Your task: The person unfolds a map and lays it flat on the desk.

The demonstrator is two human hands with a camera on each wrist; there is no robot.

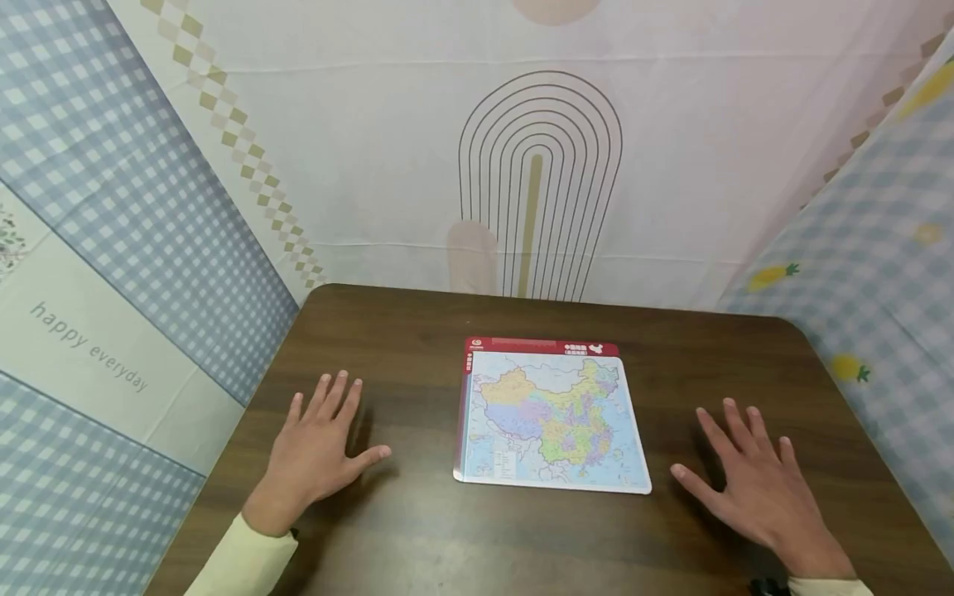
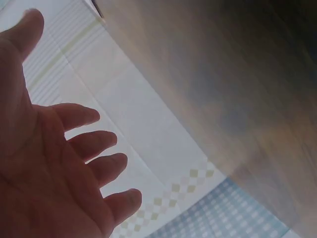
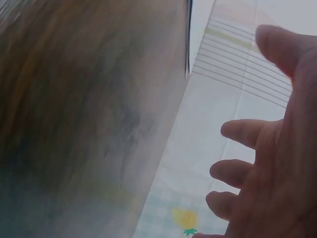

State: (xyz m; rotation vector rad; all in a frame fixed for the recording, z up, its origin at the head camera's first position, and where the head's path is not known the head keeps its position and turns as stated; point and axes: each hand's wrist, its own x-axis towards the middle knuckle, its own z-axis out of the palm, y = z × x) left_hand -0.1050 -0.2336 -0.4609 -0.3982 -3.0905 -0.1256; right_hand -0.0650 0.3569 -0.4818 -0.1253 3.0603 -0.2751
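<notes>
A flat rectangular map board (image 1: 551, 418) with a red top border and a colored map of China lies on the brown table (image 1: 417, 530). To its left is my left hand (image 1: 313, 455), palm down with fingers spread, holding nothing. My right hand (image 1: 756, 480) is spread in the same way on the board's right side, apart from it. The left wrist view shows the left palm (image 2: 44, 173) with nothing in it. In the right wrist view, the right hand (image 3: 277, 163) has its fingers extended, and a thin edge of the board (image 3: 189, 39) shows at the top.
Behind the table's far edge hangs a pale cloth (image 1: 373, 149) with arch line patterns. Blue checked cloth (image 1: 97, 124) covers the left side, and another cloth with pineapple prints (image 1: 894, 273) hangs at the right.
</notes>
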